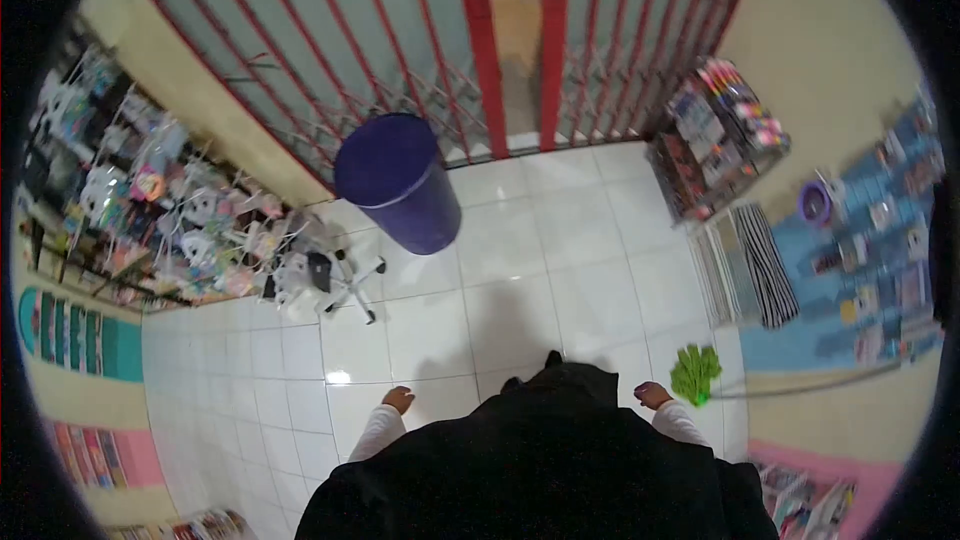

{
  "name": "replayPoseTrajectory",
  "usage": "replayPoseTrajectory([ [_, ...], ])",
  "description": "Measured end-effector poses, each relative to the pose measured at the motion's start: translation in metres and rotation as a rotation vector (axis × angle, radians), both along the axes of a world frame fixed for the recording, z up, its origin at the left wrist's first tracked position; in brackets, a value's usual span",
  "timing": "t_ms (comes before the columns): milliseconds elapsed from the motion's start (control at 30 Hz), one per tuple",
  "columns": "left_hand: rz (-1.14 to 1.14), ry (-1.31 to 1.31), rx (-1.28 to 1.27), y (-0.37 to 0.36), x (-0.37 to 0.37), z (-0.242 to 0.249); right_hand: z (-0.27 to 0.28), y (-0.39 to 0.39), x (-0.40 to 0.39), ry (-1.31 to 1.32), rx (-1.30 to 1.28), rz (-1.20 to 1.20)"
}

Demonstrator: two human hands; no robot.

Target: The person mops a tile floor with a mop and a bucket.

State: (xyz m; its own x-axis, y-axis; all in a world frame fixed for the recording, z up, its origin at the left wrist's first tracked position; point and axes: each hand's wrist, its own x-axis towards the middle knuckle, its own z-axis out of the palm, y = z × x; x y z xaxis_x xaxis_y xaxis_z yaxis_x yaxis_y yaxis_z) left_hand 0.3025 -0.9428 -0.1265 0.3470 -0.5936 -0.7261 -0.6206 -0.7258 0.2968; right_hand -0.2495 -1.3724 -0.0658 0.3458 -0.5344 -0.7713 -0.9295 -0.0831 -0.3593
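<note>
My left hand [398, 399] hangs beside my body over the white floor tiles, fingers loosely bent, with nothing seen in it. On the other side, my right hand [653, 395] hangs loosely curled, thumb apart from the fingers, and appears to hold nothing. Closest to it is a bright green mop head [695, 374] on the floor, its thin grey handle [820, 391] leaning toward the right wall. A small gap separates hand and mop. Ahead stands a large purple lidded bin [412, 190], touched by neither hand.
Red folding gates [480, 60] stand ahead, with a narrow gap between them. Packed racks of goods [150, 185] line the left, above a wheeled base [350, 290]. A display stand [710, 140], a striped folded cloth [765, 265] and hanging wall goods [870, 250] are at right.
</note>
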Motion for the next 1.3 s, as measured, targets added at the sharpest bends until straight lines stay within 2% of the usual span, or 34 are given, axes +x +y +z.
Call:
replayPoseTrajectory([
  [67, -0.189, -0.097, -0.025, 0.008, 0.009, -0.017, -0.019, 0.029, -0.038, -0.097, -0.126, 0.333],
  [133, -0.506, -0.064, 0.086, -0.011, 0.005, 0.007, 0.008, 0.054, -0.046, -0.079, 0.074, -0.262],
  [167, -0.666, -0.049, 0.142, -0.022, 0.001, 0.020, 0.025, 0.063, -0.050, -0.093, 0.024, -0.267],
  [267, -0.711, 0.007, 0.190, -0.044, 0.001, -0.007, 0.037, 0.088, -0.075, -0.244, 0.047, -0.594],
  [300, -0.829, -0.030, 0.229, -0.065, -0.003, -0.007, 0.040, 0.095, -0.085, -0.251, 0.037, -0.621],
  [400, -0.498, -0.018, -0.068, -0.111, -0.016, -0.005, 0.047, 0.115, -0.117, -0.264, 0.004, -0.697],
  [433, -0.106, 0.047, -0.008, -0.146, -0.045, 0.044, 0.047, 0.123, -0.130, -0.261, -0.004, -0.722],
  [533, -0.136, 0.014, -0.060, -0.208, -0.084, 0.071, 0.048, 0.148, -0.174, -0.280, -0.035, -0.814],
  [600, -0.250, 0.006, -0.076, -0.245, -0.114, 0.072, 0.033, 0.172, -0.219, -0.295, -0.057, -0.868],
  [633, -0.214, -0.032, -0.056, -0.259, -0.136, 0.074, 0.019, 0.186, -0.246, -0.311, -0.090, -0.912],
  [733, -0.368, 0.006, -0.135, -0.302, -0.207, 0.061, 0.040, 0.221, -0.315, -0.274, -0.051, -1.069],
  [833, -0.447, 0.087, -0.249, -0.343, -0.307, 0.062, 0.064, 0.252, -0.382, -0.283, -0.145, -1.294],
  [867, -0.425, 0.143, -0.262, -0.357, -0.348, 0.080, 0.079, 0.258, -0.402, -0.275, -0.179, -1.380],
  [967, -0.663, 0.211, -0.402, -0.406, -0.436, 0.091, 0.112, 0.268, -0.451, -0.299, -0.324, -1.594],
  [1033, -0.787, 0.318, -0.501, -0.442, -0.492, 0.118, 0.117, 0.262, -0.480, -0.278, -0.404, -1.685],
  [1167, -1.091, 0.412, -0.576, -0.522, -0.588, 0.146, 0.156, 0.206, -0.515, -0.329, -0.522, -1.735],
  [1300, -1.117, 0.546, -0.516, -0.596, -0.698, 0.166, 0.200, 0.104, -0.541, -0.486, -0.655, -1.695],
])
